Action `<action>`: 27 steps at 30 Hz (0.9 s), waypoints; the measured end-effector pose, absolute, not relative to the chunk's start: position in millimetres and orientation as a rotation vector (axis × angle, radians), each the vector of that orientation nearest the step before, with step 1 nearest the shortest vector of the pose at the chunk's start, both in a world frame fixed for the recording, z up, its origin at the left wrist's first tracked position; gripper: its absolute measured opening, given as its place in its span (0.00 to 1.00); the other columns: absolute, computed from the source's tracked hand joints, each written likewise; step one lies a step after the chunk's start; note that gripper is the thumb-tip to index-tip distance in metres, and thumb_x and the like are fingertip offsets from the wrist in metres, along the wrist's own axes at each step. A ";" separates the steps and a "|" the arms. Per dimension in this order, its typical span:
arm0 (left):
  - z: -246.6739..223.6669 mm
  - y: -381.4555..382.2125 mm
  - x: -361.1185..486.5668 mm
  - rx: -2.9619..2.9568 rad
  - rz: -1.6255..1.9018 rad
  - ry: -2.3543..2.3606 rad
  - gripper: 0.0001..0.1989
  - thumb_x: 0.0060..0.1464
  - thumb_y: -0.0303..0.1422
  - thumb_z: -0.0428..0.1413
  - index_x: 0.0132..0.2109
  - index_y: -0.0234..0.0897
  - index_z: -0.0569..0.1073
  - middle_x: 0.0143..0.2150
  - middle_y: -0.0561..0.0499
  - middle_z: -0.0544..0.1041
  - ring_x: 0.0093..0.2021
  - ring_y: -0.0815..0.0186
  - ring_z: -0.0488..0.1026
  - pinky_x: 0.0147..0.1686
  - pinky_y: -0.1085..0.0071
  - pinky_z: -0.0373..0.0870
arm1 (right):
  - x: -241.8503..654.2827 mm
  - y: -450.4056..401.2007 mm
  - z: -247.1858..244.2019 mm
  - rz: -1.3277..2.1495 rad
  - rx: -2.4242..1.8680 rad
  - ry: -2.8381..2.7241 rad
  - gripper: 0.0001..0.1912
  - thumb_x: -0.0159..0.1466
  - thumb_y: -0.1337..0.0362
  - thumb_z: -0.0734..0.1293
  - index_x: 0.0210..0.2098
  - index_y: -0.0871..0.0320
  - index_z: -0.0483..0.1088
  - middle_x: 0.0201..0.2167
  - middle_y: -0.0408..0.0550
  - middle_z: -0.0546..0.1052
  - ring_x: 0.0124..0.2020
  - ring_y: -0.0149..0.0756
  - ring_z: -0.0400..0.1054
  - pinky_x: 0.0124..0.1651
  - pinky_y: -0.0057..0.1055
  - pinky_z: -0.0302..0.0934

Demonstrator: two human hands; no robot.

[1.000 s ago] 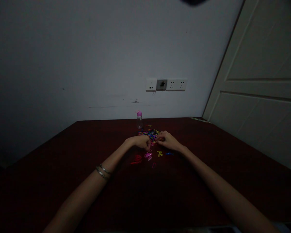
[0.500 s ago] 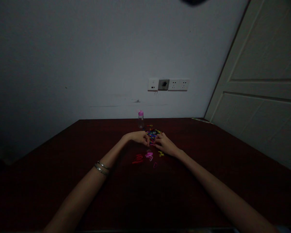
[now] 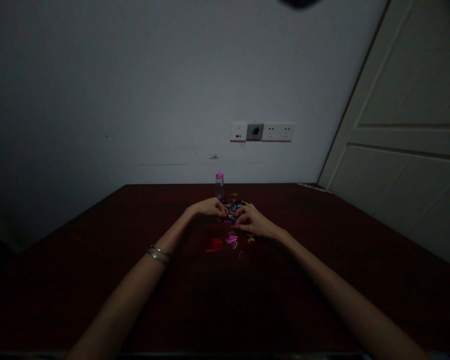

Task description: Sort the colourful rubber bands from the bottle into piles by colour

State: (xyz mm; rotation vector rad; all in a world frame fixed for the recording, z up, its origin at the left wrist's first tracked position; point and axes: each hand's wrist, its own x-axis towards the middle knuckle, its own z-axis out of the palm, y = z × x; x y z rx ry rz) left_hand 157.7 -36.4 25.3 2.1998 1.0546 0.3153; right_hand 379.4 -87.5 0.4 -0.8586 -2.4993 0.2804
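At the left of the worktop [image 3: 165,310], your forearm wears two bracelets [image 3: 158,254] and leads to your left hand [image 3: 211,207], its fingers curled down at the left edge of the mixed pile. Its grip is too dark and small to read — you cannot tell whether it is apart, together or clamped on a piece. Nearer you lie the red pieces [image 3: 215,245], bunched together. The bottle [image 3: 219,186] with a pink cap stands upright behind the pile. Next comes the mixed pile [image 3: 232,209] of small, colourful pieces, between your hands, with the pink pieces [image 3: 231,240] nearer you and a lone pink loop [image 3: 241,255] beyond them to the right. Your right hand [image 3: 254,221] is at the pile's right edge, a small pink piece [image 3: 233,226] at its thumb tip — you cannot tell whether the grip is clamped on it. The yellow pieces [image 3: 250,238] lie just beside that hand, on its near side.
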 end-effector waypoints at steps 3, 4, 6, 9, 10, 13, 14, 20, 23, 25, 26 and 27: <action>22.8 -35.4 157.6 2.247 0.304 1.100 0.08 0.40 0.31 0.54 0.28 0.31 0.76 0.21 0.53 0.70 0.21 0.74 0.61 0.24 0.77 0.56 | 376.2 -92.3 2.9 0.359 -0.851 -2.577 0.05 0.54 0.62 0.68 0.28 0.56 0.75 0.40 0.49 0.70 0.44 0.40 0.59 0.49 0.40 0.53; 22.6 -36.1 158.1 2.256 0.287 1.122 0.08 0.40 0.30 0.54 0.28 0.31 0.75 0.21 0.54 0.70 0.22 0.74 0.61 0.24 0.77 0.56 | 376.2 -92.6 3.1 0.378 -0.849 -2.578 0.05 0.53 0.62 0.68 0.29 0.56 0.75 0.40 0.48 0.70 0.44 0.40 0.60 0.49 0.40 0.53; 22.6 -38.5 159.7 2.280 0.246 1.162 0.08 0.40 0.28 0.53 0.28 0.31 0.75 0.21 0.54 0.69 0.22 0.73 0.62 0.24 0.77 0.56 | 378.5 -90.9 3.1 0.397 -0.837 -2.541 0.06 0.53 0.62 0.68 0.30 0.56 0.75 0.40 0.48 0.70 0.44 0.39 0.61 0.49 0.39 0.54; 22.6 -43.3 163.1 2.337 0.208 1.197 0.07 0.39 0.26 0.53 0.27 0.31 0.75 0.21 0.54 0.69 0.22 0.73 0.62 0.24 0.77 0.55 | 387.1 -83.7 3.4 0.381 -0.859 -2.395 0.06 0.55 0.62 0.66 0.31 0.56 0.74 0.39 0.48 0.70 0.43 0.37 0.63 0.48 0.38 0.56; 22.4 -44.8 164.5 2.357 0.200 1.205 0.06 0.39 0.25 0.53 0.27 0.31 0.75 0.21 0.54 0.69 0.22 0.74 0.62 0.24 0.77 0.55 | 390.7 -80.6 3.4 0.374 -0.882 -2.338 0.06 0.55 0.63 0.66 0.30 0.56 0.74 0.39 0.48 0.70 0.42 0.37 0.63 0.48 0.38 0.57; 21.1 -48.4 168.6 2.407 0.180 1.205 0.06 0.39 0.25 0.53 0.27 0.31 0.75 0.21 0.54 0.69 0.22 0.74 0.61 0.24 0.77 0.55 | 401.4 -71.6 1.7 0.384 -0.927 -2.212 0.06 0.55 0.64 0.65 0.29 0.57 0.74 0.38 0.49 0.70 0.41 0.36 0.64 0.46 0.37 0.59; 20.4 -49.2 169.7 2.416 0.175 1.193 0.06 0.39 0.25 0.53 0.28 0.31 0.75 0.21 0.55 0.68 0.22 0.74 0.60 0.24 0.77 0.54 | 404.5 -69.1 0.6 0.391 -0.928 -2.192 0.06 0.55 0.65 0.65 0.30 0.57 0.74 0.38 0.49 0.70 0.41 0.36 0.65 0.46 0.36 0.60; 15.7 -51.5 171.5 2.386 0.198 1.171 0.06 0.41 0.26 0.53 0.28 0.30 0.74 0.20 0.55 0.66 0.21 0.74 0.59 0.23 0.77 0.53 | 415.9 -59.7 -8.5 0.374 -0.961 -2.105 0.07 0.54 0.67 0.64 0.32 0.58 0.73 0.37 0.49 0.70 0.39 0.34 0.66 0.44 0.34 0.61; 13.4 -51.1 170.9 2.374 0.232 1.176 0.06 0.41 0.25 0.52 0.28 0.30 0.74 0.20 0.54 0.66 0.21 0.74 0.59 0.23 0.76 0.52 | 418.3 -57.9 -10.1 0.359 -0.965 -2.112 0.07 0.54 0.67 0.64 0.32 0.59 0.73 0.36 0.49 0.70 0.38 0.34 0.66 0.44 0.34 0.62; 13.0 -50.2 170.2 2.372 0.246 1.177 0.06 0.40 0.25 0.52 0.28 0.29 0.74 0.20 0.54 0.66 0.21 0.74 0.59 0.23 0.76 0.52 | 419.0 -57.3 -10.3 0.352 -0.963 -2.119 0.07 0.55 0.67 0.63 0.32 0.59 0.73 0.37 0.49 0.70 0.38 0.34 0.66 0.44 0.34 0.62; 13.5 -49.7 169.8 2.371 0.255 1.176 0.06 0.40 0.25 0.52 0.28 0.29 0.74 0.20 0.54 0.66 0.21 0.74 0.59 0.24 0.76 0.52 | 419.1 -57.1 -10.3 0.346 -0.960 -2.122 0.08 0.55 0.67 0.63 0.32 0.59 0.73 0.36 0.49 0.70 0.38 0.34 0.66 0.44 0.34 0.61; 14.3 -49.2 169.3 2.366 0.268 1.178 0.07 0.40 0.25 0.52 0.28 0.29 0.74 0.20 0.54 0.66 0.21 0.74 0.59 0.24 0.76 0.52 | 418.9 -56.9 -10.5 0.336 -0.959 -2.122 0.08 0.55 0.67 0.63 0.32 0.58 0.73 0.36 0.49 0.70 0.38 0.34 0.66 0.43 0.34 0.61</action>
